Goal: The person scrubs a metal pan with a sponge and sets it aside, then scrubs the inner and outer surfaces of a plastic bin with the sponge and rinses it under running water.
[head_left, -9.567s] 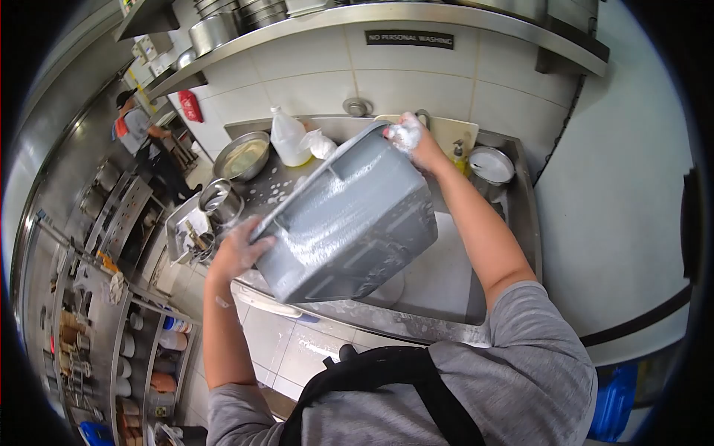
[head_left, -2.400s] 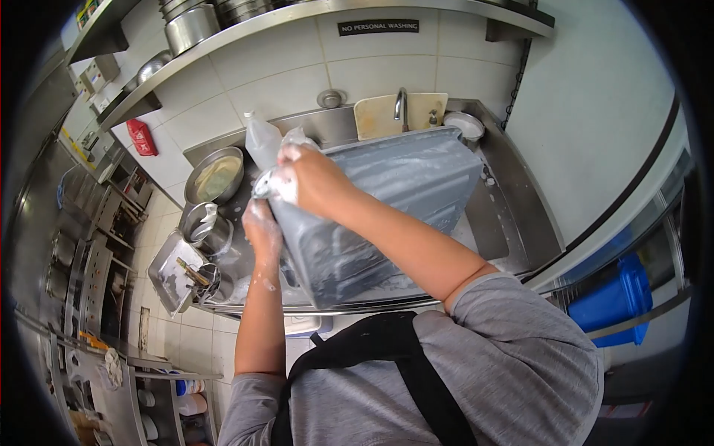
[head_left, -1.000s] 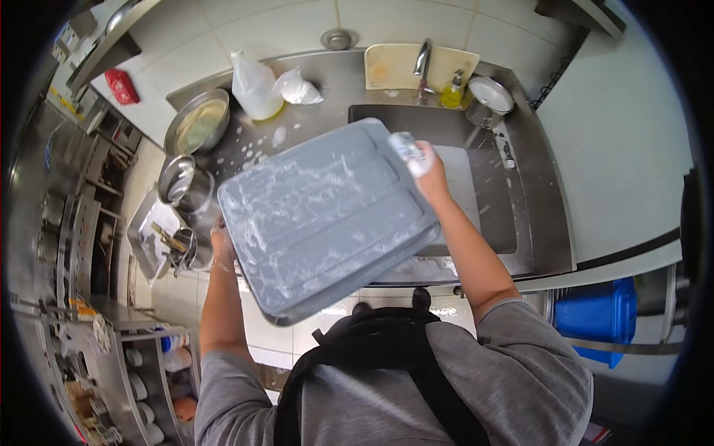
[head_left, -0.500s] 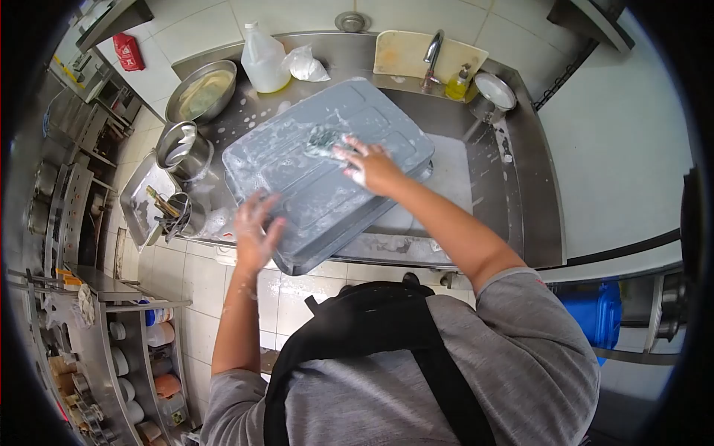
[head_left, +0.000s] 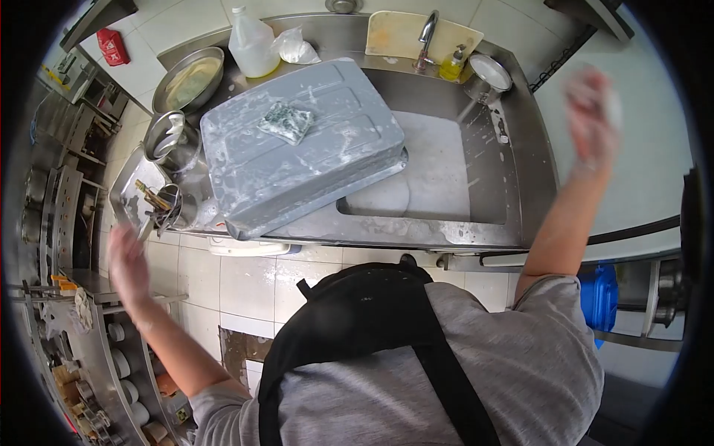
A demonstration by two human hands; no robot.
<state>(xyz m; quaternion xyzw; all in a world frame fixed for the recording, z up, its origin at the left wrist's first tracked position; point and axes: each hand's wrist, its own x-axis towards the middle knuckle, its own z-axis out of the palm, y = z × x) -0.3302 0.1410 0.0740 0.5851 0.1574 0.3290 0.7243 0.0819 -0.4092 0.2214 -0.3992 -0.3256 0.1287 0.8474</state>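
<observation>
A grey plastic tub (head_left: pixel 327 141) lies bottom-up across the sink's left side, streaked with suds. On its base rests a foamy green scouring pad (head_left: pixel 288 123), touched by neither hand. My left hand (head_left: pixel 130 264) is off to the left, close to a metal container of utensils (head_left: pixel 169 204). Motion smears its fingers, and I cannot tell whether it touches a utensil handle there. Raised at the far right, beside the white surface, my right hand (head_left: pixel 593 119) is wet with foam and also blurred.
Sudsy water fills the sink basin (head_left: pixel 439 167) under the faucet (head_left: pixel 427 41). Along the back stand a yellow soap bottle (head_left: pixel 452 64), a cutting board (head_left: pixel 394 33), a white jug (head_left: pixel 253 44) and a metal bowl (head_left: pixel 190 80). A steel pot (head_left: pixel 172 141) sits at left.
Both hands have left the tub, the left moving left and the right swinging far right. The scouring pad now lies loose on the tub, which appears further left and turned slightly.
</observation>
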